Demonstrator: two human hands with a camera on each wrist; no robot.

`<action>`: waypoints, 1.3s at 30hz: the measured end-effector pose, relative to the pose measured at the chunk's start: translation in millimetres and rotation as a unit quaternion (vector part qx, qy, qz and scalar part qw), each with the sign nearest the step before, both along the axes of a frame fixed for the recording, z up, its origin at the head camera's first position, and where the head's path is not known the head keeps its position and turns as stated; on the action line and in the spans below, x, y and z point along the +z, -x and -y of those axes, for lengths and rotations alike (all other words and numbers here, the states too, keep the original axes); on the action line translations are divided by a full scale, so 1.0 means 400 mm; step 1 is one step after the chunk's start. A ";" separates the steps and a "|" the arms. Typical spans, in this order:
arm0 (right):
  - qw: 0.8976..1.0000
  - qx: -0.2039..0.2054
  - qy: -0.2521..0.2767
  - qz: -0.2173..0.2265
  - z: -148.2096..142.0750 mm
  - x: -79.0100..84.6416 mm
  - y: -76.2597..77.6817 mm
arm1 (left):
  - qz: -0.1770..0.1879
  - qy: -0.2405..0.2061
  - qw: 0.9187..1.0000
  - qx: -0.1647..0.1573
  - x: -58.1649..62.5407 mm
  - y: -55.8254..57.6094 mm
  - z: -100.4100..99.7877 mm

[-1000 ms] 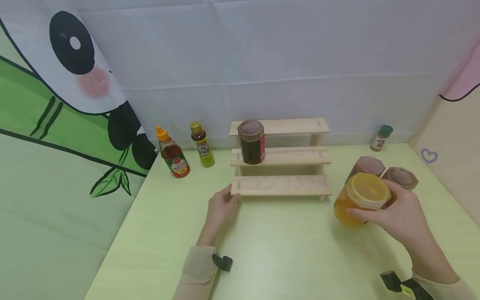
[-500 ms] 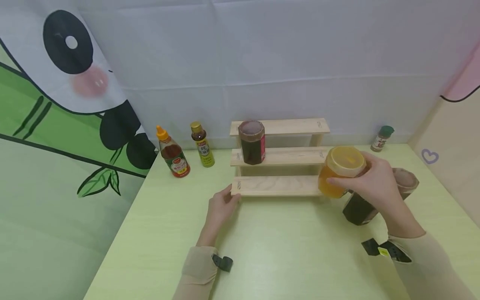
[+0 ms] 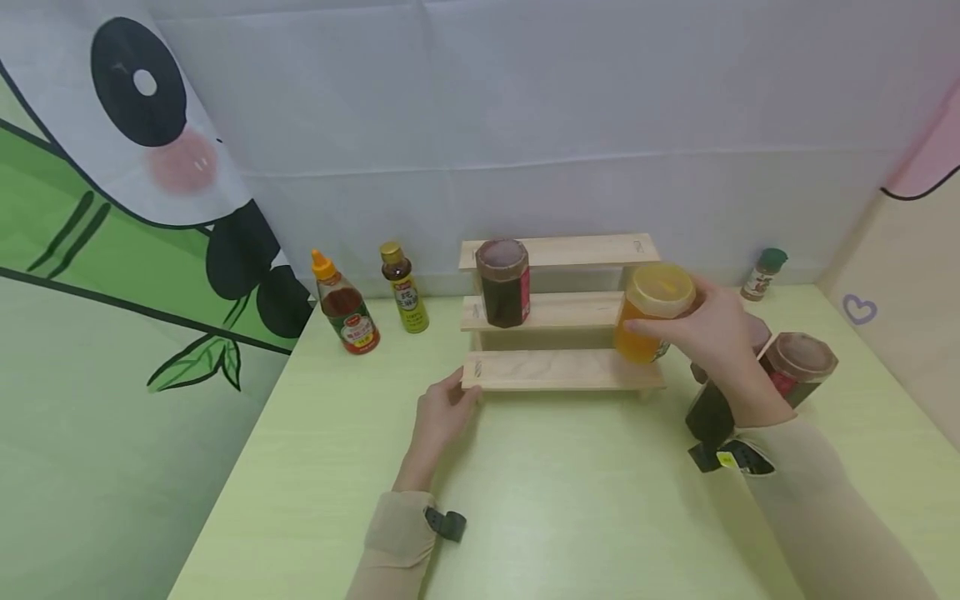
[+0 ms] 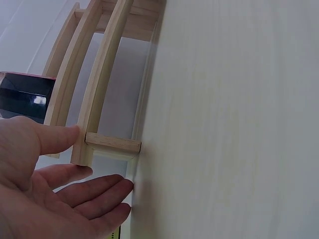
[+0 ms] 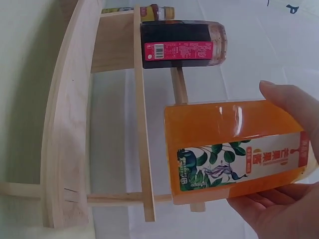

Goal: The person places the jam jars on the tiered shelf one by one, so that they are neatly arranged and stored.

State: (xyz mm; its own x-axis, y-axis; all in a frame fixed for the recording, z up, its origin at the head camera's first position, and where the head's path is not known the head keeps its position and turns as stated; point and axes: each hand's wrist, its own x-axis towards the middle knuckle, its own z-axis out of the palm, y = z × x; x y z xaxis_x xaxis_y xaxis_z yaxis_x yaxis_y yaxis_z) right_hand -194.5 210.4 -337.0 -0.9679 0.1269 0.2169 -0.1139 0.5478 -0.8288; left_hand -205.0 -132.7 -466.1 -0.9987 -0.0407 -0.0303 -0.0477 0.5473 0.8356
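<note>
My left hand [image 3: 442,421] pinches the left end of the lowest board of a three-step wooden rack [image 3: 555,368]; in the left wrist view the thumb [image 4: 57,138] lies on the board, with a finger beneath its end. My right hand [image 3: 718,333] grips a jar of orange jam [image 3: 643,333] with a yellow lid, around its upper part. The jar hangs by the right end of the middle board; whether they touch I cannot tell. Its leafy printed label [image 5: 219,167] shows in the right wrist view. A dark jar [image 3: 506,292] stands on the middle board's left end.
Two more dark jars, one partly behind my right arm, and the other dark jar [image 3: 798,367] beside it, stand on the table's right. A small green-capped bottle [image 3: 761,275] is behind them. Left of the rack stand a sauce bottle [image 3: 348,312] and an oil bottle [image 3: 407,296].
My right hand has carried the orange jam jar left and away from me, from the dark jars to the rack's right end. The left hand keeps its hold on the rack.
</note>
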 end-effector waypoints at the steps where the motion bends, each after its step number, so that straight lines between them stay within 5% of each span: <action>1: 1.000 0.008 0.015 -0.001 0.003 0.000 0.008 | 0.000 0.000 1.000 0.002 0.001 0.000 0.001; 23: 0.997 -0.020 0.074 -0.027 0.085 -0.015 0.134 | 0.002 -0.003 1.000 -0.001 -0.006 -0.001 0.016; 39: 0.997 -0.023 0.065 -0.023 0.090 -0.018 0.169 | -0.011 0.001 1.000 -0.008 -0.009 -0.003 0.006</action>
State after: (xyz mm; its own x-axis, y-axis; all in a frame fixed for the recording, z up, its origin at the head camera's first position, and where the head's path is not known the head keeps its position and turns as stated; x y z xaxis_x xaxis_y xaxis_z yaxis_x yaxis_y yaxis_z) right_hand -262.2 174.6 -344.0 -0.9501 0.2003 0.2391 -0.1304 0.4412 -0.8879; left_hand -203.9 -135.0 -469.6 -0.9997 -0.0248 -0.0082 -0.0205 0.5495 0.8353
